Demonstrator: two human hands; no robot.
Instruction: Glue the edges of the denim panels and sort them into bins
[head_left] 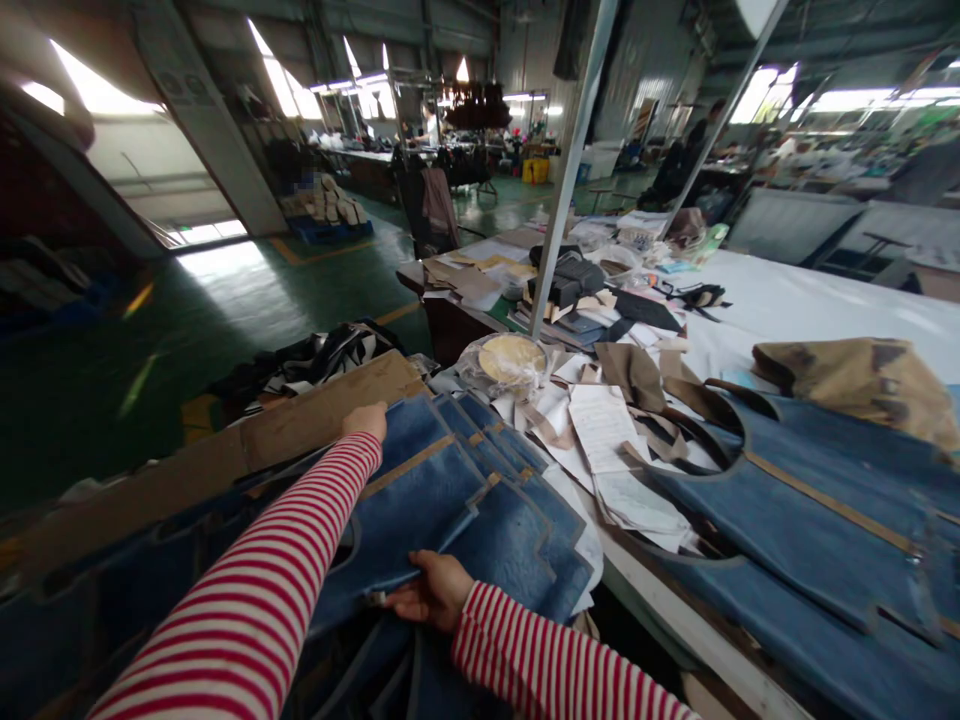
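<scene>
Blue cut pieces with tan stripes and grey-brown edging lie in an overlapping stack in front of me. At the far left corner of the top blue panel [412,500], my left hand [365,421] is closed on its edge. My right hand [439,590] has its thumb above and fingers below the near edge of the same panel, which creases there. A small white bit [375,598] shows by the right fingertips; I cannot tell what it is. More blue pieces [517,530] fan out to the right under the panel.
A cardboard strip [330,410] runs along the left side. On the right table, another blue piece [795,480] lies near papers [604,430] and a camouflage cloth [862,385]. A plastic-wrapped roll [510,358] sits beside a metal post [570,180].
</scene>
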